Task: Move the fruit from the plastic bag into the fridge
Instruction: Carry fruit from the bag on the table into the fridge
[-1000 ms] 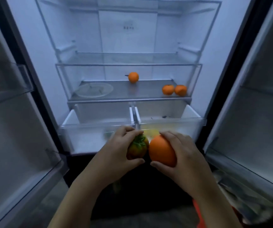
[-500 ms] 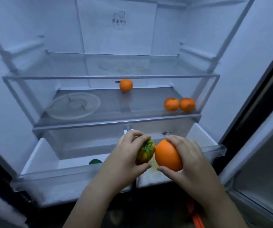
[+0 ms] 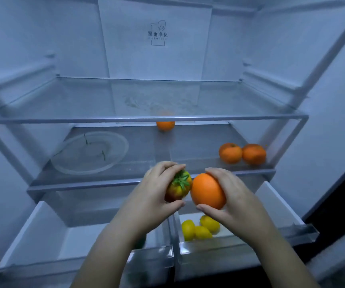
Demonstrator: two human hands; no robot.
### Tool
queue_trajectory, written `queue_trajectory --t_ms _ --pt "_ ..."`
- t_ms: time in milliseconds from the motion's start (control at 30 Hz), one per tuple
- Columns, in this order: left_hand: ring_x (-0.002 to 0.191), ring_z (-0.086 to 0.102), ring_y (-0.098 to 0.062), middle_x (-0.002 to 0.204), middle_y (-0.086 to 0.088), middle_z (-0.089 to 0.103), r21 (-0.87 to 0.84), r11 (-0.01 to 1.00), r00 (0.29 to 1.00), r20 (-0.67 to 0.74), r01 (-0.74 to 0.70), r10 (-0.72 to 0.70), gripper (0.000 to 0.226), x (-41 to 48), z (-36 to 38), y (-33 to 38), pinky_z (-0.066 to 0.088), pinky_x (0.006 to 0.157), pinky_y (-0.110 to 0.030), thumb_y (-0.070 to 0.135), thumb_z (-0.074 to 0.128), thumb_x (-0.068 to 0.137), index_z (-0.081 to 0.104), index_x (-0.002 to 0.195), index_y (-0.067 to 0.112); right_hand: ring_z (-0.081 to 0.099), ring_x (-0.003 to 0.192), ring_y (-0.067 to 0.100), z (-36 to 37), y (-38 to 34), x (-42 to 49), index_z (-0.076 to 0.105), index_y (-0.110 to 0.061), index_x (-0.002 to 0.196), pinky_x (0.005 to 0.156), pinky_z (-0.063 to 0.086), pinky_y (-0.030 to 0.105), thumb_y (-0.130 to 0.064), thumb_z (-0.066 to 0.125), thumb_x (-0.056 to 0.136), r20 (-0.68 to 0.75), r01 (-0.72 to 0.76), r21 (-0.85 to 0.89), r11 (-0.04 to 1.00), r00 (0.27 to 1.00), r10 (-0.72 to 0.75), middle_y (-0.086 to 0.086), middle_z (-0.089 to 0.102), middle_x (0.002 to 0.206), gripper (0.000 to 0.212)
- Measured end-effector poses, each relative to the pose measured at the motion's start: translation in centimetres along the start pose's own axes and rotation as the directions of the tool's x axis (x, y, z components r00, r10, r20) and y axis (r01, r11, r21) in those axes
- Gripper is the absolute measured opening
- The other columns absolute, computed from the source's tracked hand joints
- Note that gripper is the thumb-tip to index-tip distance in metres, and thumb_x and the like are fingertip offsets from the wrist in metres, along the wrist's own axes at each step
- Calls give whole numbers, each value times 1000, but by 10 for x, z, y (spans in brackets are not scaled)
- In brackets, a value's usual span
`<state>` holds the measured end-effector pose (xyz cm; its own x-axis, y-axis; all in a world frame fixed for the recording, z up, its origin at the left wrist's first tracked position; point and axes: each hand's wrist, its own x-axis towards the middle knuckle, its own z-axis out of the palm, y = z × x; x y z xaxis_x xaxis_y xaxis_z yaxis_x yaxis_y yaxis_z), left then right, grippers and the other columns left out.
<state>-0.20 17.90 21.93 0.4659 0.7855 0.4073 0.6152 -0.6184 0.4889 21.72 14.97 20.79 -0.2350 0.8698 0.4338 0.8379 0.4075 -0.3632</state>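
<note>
At the front edge of the fridge's (image 3: 323, 100) lower shelf (image 3: 167, 154), above two pulled-out drawers, both hands hold fruit side by side. L hand (image 3: 152, 196) curls fingers & thumb round a red-yellow fruit (image 3: 178, 187) w/ a green leafy top. R hand (image 3: 229, 196) grips a large orange (image 3: 207, 191), fingers over, thumb under. The two fruits nearly touch. On the lower shelf: a small orange (image 3: 165, 125) at the back edge, centre; two tangerines (image 3: 230, 153), touching, near the front-right corner; a clear glass plate (image 3: 67, 163) on the left half. Three lemons (image 3: 203, 232) lie in the right drawer (image 3: 279, 206).
</note>
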Motion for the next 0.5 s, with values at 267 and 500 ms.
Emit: queue_trajectory --t_ms 267,500 --pt "126 34 2 134 21 33 19 999 996 -88 -32 33 72 48 -20 15 36 102 -18 37 73 77 37 139 34 45 119 6 -2 66 71 41 -27 132 92 36 18 -61 65 73 28 47 -13 999 999 -46 -11 48 131 72" --pt "125 38 4 132 13 43 -10 997 980 -185 -83 79 69 92 -41 33 30 102 -13 35 71 75 42 137 26 43 127 17 16 95 107 38 -22 139 102 33 26 -54 66 78 89 24 -53 998 996 -19 -1 45 140 74"
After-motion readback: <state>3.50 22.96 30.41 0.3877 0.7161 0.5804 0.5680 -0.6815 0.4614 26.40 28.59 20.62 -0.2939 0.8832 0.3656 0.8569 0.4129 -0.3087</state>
